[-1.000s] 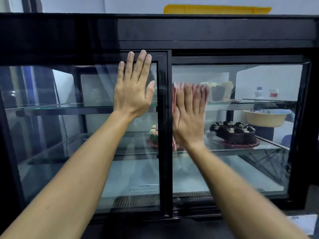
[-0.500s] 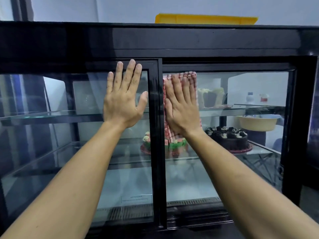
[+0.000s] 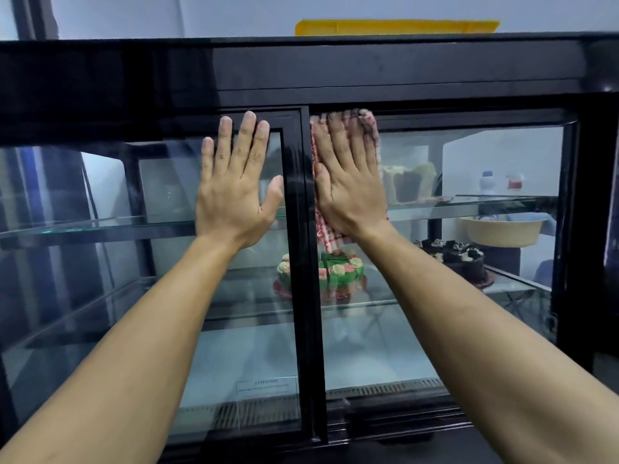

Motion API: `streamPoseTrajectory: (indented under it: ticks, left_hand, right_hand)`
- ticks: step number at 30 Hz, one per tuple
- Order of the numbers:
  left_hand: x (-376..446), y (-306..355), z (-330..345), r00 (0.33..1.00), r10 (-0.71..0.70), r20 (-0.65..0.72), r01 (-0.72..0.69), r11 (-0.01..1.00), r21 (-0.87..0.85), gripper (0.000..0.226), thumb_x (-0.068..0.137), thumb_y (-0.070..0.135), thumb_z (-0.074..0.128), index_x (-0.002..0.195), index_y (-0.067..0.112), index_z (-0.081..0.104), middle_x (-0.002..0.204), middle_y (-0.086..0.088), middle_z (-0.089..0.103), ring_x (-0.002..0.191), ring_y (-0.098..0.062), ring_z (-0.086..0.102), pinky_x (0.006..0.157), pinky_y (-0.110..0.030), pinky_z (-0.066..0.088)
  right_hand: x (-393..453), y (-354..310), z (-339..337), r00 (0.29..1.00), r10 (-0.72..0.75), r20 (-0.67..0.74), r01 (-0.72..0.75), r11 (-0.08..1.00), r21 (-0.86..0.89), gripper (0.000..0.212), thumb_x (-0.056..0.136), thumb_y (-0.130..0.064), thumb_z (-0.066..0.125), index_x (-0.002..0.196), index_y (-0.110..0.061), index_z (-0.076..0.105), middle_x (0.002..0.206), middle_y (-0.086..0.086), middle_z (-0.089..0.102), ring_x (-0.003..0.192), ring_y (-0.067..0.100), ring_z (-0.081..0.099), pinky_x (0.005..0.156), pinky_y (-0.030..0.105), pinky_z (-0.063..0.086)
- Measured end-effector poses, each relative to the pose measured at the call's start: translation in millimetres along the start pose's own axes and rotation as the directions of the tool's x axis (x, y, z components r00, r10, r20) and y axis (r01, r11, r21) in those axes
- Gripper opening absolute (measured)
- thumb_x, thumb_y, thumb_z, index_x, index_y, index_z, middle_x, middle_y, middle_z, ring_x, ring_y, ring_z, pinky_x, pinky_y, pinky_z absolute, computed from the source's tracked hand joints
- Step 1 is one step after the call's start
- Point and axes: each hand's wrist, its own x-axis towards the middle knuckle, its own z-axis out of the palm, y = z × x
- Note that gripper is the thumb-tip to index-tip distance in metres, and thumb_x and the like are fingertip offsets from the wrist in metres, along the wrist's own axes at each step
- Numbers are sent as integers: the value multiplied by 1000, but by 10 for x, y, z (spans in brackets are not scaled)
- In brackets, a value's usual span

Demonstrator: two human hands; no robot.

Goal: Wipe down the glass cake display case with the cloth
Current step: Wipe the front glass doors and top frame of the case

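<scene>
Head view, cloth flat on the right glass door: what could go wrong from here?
1. The right hand presses the checked cloth with straight fingers, not gripping it; its lower end hangs loose, so it could slip.
2. The bare left hand lies flat on the left glass door and may leave prints.
3. Pushing may slide the doors.

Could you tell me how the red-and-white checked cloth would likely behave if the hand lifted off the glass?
The red-and-white checked cloth looks thin and floppy: its lower edge hangs loose below the right hand. Only that flat palm seems to pin it to the glass door, so it would probably slide down and drop.
</scene>
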Motion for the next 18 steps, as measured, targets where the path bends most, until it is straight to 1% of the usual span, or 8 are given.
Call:
streamPoseTrajectory:
  ticks: [3, 6, 9, 12, 13, 14, 16, 18]
  left_hand:
    - [-8, -18, 17, 1000, 3, 4, -3, 1000, -7, 72, 105, 50, 33, 168, 20, 14, 176, -4, 8, 162, -30, 1, 131, -49, -2]
    - [2, -7, 21, 1000, 14, -1, -14, 1000, -8, 71, 105, 50, 33, 168, 21, 16, 175, -5, 8, 162, -31, 2, 131, -52, 0]
    - [-7, 2, 20, 1000, 12, -11, -12, 1000, 0, 71, 105, 49, 36, 168, 22, 17, 175, -6, 9, 162, -33, 3, 130, -53, 1]
    - [-19, 2, 34, 1000, 9, -12, -9, 1000, -2, 71, 106, 51, 35, 168, 22, 17, 175, -6, 9, 162, -33, 2, 130, -53, 1]
    - [-10, 2, 32, 1000, 10, -17, -10, 1000, 0, 71, 106, 51, 35, 168, 22, 17, 175, -6, 9, 162, -32, 2, 130, -53, 1]
    - [-9, 0, 26, 1000, 10, -16, -10, 1000, 3, 71, 106, 51, 35, 168, 22, 17, 175, -6, 9, 162, -32, 2, 130, -53, 1]
    - [-17, 1, 23, 1000, 9, -5, -9, 1000, 3, 71, 105, 51, 36, 168, 22, 17, 175, -6, 9, 162, -32, 2, 130, -53, 2]
    - [-16, -8, 22, 1000, 16, 2, -16, 1000, 2, 72, 105, 51, 35, 168, 22, 16, 175, -6, 8, 162, -32, 2, 130, -54, 2]
  right_hand:
    - [-53, 352, -64, 999, 31, -18, -31, 998, -57, 61, 110, -37, 25, 167, -17, 16, 174, 12, 10, 161, 30, 6, 131, 47, -3]
    - [-139, 860, -203, 968, 240, -79, -246, 966, -84, 63, 110, -38, 22, 167, -14, 13, 174, 14, 6, 161, 31, 3, 129, 49, -4]
    - [-225, 1173, -318, 880, 457, -134, -466, 884, -47, 63, 110, -38, 20, 167, -13, 10, 174, 15, 6, 161, 34, 2, 130, 55, 2]
    - [-129, 910, -284, 778, 600, -184, -612, 790, -13, 64, 109, -39, 18, 167, -11, 10, 174, 19, 5, 161, 37, 2, 128, 59, 4]
    - [-62, 713, -250, 803, 563, -195, -577, 816, -22, 65, 109, -39, 19, 166, -9, 12, 173, 20, 6, 160, 39, 4, 128, 60, 4]
    - [-21, 504, -195, 869, 462, -174, -475, 879, -37, 65, 109, -39, 22, 166, -8, 14, 173, 21, 9, 160, 40, 6, 129, 59, 2]
    - [-14, 204, -81, 984, 158, -79, -163, 985, -59, 63, 109, -36, 32, 166, -11, 18, 172, 19, 13, 160, 38, 10, 130, 54, 3]
    - [-22, 241, -60, 999, -30, -22, 29, 998, -58, 61, 108, -34, 36, 166, -16, 23, 173, 14, 17, 160, 34, 13, 130, 53, 9]
